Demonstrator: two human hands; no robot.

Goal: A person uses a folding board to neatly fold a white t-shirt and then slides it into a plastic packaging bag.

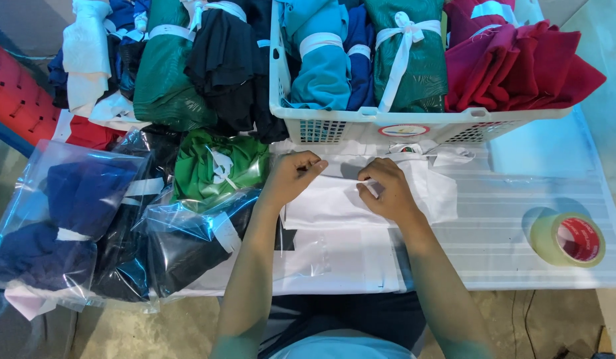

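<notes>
A folded white garment [334,199] lies on the white table [507,226] in front of me, partly over a clear plastic bag [321,259]. My left hand [289,178] pinches the garment's upper left edge. My right hand [386,189] grips a fold near its top middle. Both hands rest on the cloth, close together, just below the white basket [361,126].
The white basket holds tied bundles of blue, green and red clothes. More bundles are piled at the top left. Bagged dark blue, black and green garments [108,219] lie at my left. A roll of clear tape [569,239] sits at the right.
</notes>
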